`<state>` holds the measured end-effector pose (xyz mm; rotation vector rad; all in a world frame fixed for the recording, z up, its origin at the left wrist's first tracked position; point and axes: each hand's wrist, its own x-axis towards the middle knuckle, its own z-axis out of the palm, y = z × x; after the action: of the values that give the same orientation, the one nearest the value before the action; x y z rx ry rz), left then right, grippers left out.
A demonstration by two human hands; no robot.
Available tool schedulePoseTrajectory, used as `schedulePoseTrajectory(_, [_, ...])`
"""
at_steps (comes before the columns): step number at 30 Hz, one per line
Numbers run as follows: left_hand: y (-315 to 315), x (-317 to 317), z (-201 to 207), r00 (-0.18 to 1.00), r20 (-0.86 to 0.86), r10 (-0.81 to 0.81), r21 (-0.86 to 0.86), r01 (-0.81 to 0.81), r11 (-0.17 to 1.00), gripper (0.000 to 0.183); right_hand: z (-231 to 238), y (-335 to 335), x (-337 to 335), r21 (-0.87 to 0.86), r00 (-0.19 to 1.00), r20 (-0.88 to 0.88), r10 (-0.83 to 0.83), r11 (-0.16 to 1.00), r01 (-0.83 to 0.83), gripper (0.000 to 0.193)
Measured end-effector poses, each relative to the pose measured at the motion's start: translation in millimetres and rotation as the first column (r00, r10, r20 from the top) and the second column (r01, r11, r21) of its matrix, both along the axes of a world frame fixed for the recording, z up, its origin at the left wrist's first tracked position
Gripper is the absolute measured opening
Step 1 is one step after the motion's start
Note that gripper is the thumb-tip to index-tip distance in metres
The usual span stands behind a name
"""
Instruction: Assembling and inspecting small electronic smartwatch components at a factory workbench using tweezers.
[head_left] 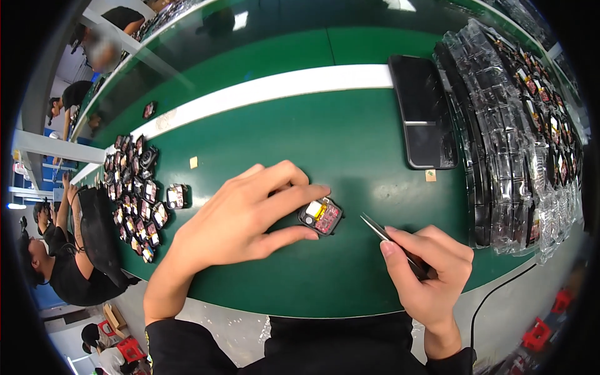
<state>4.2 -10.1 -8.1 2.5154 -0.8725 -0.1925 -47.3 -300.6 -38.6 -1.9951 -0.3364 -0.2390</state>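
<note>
On the green table, a small black square device housing (324, 216) lies with its open side up, showing a circuit board, a yellow strip and a white part. My left hand (234, 215) pinches its edges between thumb and fingers, steadying it against the table. To the right, my right hand (434, 265) grips a pair of metal tweezers (375, 227). The tweezers' tips point up and left toward the housing, a short gap away from it. Nothing shows between those tips.
Similar housings (134, 194) lie heaped at the left, with a single one (177, 196) beside them. Stacked plastic trays (500, 144) of parts rise at the right, next to a black rectangular slab (424, 112). A white strip (281, 83) crosses the table. Co-workers sit at far left.
</note>
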Motion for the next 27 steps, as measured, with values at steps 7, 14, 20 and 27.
schedulePoseTrajectory(7, [-7.0,-0.8,-5.4,0.999,-0.019,-0.048,-0.115,0.046,0.992,0.058,0.1,-4.5,1.5,0.035,0.998,0.008,0.062,0.997,-0.062,0.023])
schedulePoseTrajectory(14, [-16.3,-9.3,-7.4,0.989,-0.064,-0.132,-0.165,0.12,0.979,0.062,-5.0,-4.5,1.8,-0.005,0.99,0.02,0.139,0.99,-0.139,0.021])
schedulePoseTrajectory(20, [-17.4,-6.6,-8.0,0.988,-0.071,-0.137,-0.175,0.122,0.977,0.061,-7.4,-1.0,4.6,-0.048,0.984,0.055,0.172,0.984,-0.169,0.023])
schedulePoseTrajectory(27, [-18.9,-8.7,-8.0,0.991,-0.053,-0.12,-0.161,0.11,0.981,0.063,-8.0,-0.2,3.4,-0.058,0.983,0.073,0.169,0.985,-0.165,0.024])
